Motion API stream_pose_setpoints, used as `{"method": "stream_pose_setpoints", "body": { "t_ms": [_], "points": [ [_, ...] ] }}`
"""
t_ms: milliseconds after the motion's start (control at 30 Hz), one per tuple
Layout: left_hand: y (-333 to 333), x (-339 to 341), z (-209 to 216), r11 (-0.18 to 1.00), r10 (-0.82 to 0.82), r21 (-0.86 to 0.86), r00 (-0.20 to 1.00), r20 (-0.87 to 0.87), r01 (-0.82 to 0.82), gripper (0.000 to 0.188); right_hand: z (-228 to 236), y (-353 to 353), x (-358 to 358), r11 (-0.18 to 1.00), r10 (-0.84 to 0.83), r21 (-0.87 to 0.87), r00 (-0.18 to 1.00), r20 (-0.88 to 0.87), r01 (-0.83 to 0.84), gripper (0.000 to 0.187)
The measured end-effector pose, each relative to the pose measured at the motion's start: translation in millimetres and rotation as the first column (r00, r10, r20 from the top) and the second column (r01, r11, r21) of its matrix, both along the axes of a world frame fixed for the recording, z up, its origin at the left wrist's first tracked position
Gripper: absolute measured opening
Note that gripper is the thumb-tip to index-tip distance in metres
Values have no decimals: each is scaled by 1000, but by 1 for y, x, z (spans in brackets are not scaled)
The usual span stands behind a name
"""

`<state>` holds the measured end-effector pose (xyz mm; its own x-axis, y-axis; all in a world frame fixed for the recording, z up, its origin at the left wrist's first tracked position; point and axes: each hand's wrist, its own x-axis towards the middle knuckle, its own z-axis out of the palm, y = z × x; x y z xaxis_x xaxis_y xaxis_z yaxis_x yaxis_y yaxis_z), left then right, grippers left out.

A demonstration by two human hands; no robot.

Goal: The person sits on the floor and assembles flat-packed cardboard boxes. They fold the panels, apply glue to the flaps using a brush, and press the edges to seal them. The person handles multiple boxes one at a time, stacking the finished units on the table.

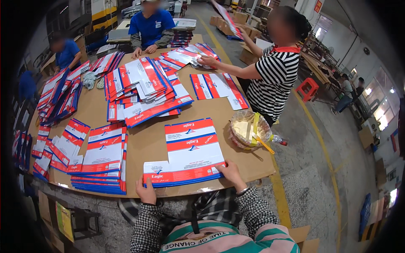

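A flat printed carton blank (194, 158) in red, white and blue lies before me near the table's front edge. Its upper left is cut away, leaving a stepped outline; whether more blanks lie beneath it, I cannot tell. My left hand (146, 192) grips its lower left corner, thumb on top. At the lower right edge, my right hand (232, 173) pinches it the same way. Left of it stands a neat stack of like blanks (101, 154). Beyond it, a loose heap of blanks (141, 84) covers the table's middle.
On the brown table (147, 139), a plastic-lined bowl (242, 128) of pale paste holds a yellow-handled brush (265, 144); a clear bottle (277, 139) lies beside it. A co-worker in stripes (274, 76) handles blanks at right; another in blue (152, 27) sits opposite. A red stool (310, 88) stands beyond.
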<state>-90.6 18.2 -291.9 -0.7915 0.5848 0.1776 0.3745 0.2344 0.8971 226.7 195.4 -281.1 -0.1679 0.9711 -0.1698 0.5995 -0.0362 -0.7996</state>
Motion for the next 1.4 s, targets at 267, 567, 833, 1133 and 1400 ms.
{"method": "stream_pose_setpoints", "body": {
  "t_ms": [267,567,833,1133,1400],
  "points": [
    [-1,6,-3,998,-59,11,998,-23,59,30,-15,17,4,999,4,37,984,-180,3,40],
    [-4,13,4,997,9,72,975,-224,8,30,-7,-10,-21,946,-194,271,980,39,176,38],
    [0,17,2,998,18,70,983,-182,-5,29,-12,-18,-30,836,-313,463,949,-36,294,34],
    [-3,12,-5,997,15,82,980,-201,1,29,-13,-18,-38,805,-351,524,936,40,279,32],
    [-1,14,-4,993,40,119,982,-185,-18,27,-18,-13,-38,791,-391,555,911,133,259,34]
  ]
}}
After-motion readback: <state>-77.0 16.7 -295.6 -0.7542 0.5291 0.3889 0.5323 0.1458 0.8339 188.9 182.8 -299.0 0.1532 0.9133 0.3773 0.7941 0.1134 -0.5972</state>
